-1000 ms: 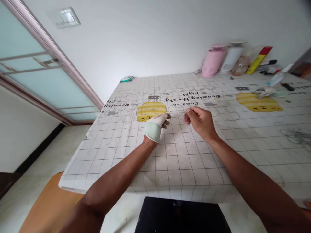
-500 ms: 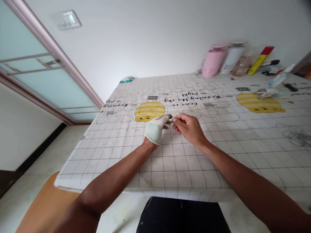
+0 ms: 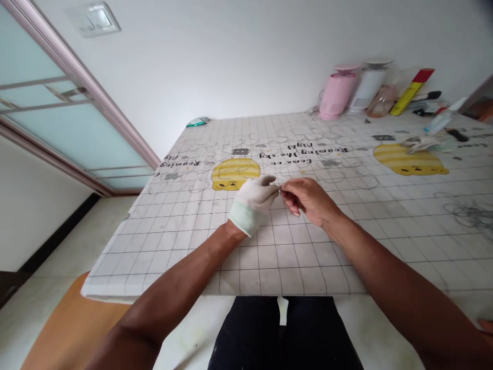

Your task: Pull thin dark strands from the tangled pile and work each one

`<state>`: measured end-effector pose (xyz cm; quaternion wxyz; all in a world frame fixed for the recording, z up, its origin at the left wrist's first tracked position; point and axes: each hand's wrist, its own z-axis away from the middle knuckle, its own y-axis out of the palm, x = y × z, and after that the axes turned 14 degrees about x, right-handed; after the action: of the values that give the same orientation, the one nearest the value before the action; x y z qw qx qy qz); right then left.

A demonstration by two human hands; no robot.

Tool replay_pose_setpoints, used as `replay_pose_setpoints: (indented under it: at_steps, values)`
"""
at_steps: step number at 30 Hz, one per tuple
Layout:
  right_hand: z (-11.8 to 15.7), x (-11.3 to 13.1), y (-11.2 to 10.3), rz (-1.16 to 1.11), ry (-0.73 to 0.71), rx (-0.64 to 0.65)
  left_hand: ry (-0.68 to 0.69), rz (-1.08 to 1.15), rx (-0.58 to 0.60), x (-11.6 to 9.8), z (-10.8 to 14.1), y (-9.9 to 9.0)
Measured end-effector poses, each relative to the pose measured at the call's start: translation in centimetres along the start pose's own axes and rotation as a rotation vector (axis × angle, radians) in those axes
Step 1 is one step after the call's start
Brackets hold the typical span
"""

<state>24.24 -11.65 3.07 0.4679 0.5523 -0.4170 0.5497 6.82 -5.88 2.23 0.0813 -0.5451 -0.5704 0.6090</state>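
My left hand [image 3: 256,198] wears a white knit glove with dark fingertips and a pale green cuff. Its fingers are closed, with their tips pointing right. My right hand [image 3: 308,198] is bare, and its thumb and forefinger are pinched together. The two hands meet fingertip to fingertip just above the tablecloth [image 3: 265,257], by a printed yellow bear balloon. Whatever sits between the fingertips is too small to make out. On the right of the table lies a loose tangle of thin wire or thread [image 3: 473,210], away from both hands.
Along the wall stand a pink cylindrical device [image 3: 338,95], a white one [image 3: 367,87], a bottle [image 3: 382,102] and a yellow-red box [image 3: 412,92]. A crumpled glove [image 3: 425,144] and a clear bottle [image 3: 442,119] lie right. A green packet [image 3: 197,122] marks the far left corner.
My hands have shifted slightly right. The left hand has turned so that the back of the glove shows more, and its fingers have closed toward the right hand's pinch. The view has tilted a little.
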Motion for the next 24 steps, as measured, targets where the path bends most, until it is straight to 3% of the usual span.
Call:
replay_pose_setpoints:
  at_steps: [3, 7, 10, 15, 21, 24]
  values:
    - [0.5, 0.5, -0.5, 0.11, 0.017, 0.009, 0.003, 0.195, 0.031, 0.3, 0.4, 0.2]
    - [1.6, 1.4, -1.4, 0.429, -0.211, -0.249, -0.277, 0.596, -0.113, -0.2, 0.7, 0.6]
    - [2.1, 1.9, -1.5, 0.522, -0.335, -0.278, -0.42, 0.817, -0.096, -0.7, 0.5, 0.5]
    - [1.7, 1.0, -0.7, 0.696, -0.35, -0.146, -0.441, 0.925, -0.028, -0.8, 0.0, 0.6]
    - [1.2, -0.1, -0.7, 0.693, -0.292, -0.122, -0.462, 0.962, -0.018, -1.4, -0.1, 1.0]
    - [1.2, -0.4, -0.8, 0.712, -0.31, -0.154, -0.512, 0.92, -0.067, -1.9, -0.1, 1.1]
